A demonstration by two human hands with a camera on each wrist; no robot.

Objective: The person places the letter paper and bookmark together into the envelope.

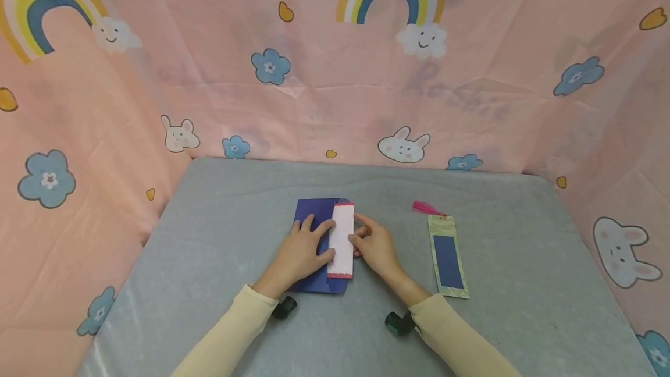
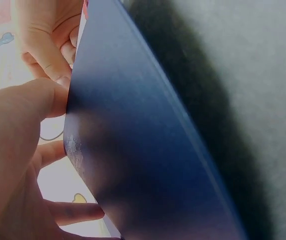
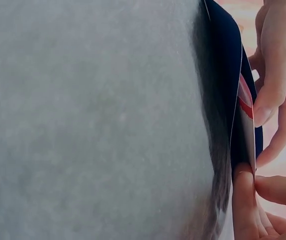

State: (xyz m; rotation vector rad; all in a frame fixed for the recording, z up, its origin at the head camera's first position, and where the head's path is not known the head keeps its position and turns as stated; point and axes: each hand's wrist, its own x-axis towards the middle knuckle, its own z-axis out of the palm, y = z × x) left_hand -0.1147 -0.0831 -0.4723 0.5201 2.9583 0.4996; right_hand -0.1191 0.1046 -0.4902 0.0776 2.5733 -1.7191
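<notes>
A dark blue paper folder (image 1: 314, 284) lies near the middle of the table, with a white paper strip (image 1: 342, 231) along its right side. The strip has narrow red bands at its top and bottom ends. My left hand (image 1: 300, 249) rests on the folder with fingers spread, fingertips and thumb touching the strip's left edge. From the other side, my right hand (image 1: 378, 244) pinches the strip's right edge between thumb and finger. The right wrist view shows that edge (image 3: 248, 135) standing apart from a blue layer, one finger underneath. The folder's blue face (image 2: 128, 125) fills much of the left wrist view.
Right of the hands lies a green-patterned bookmark (image 1: 448, 258) with a blue panel and a pink tassel (image 1: 426, 207). A grey cloth covers the table (image 1: 523, 260). Pink printed curtains (image 1: 324, 103) enclose its back and sides. Dark wrist devices (image 1: 400, 323) sit under both forearms.
</notes>
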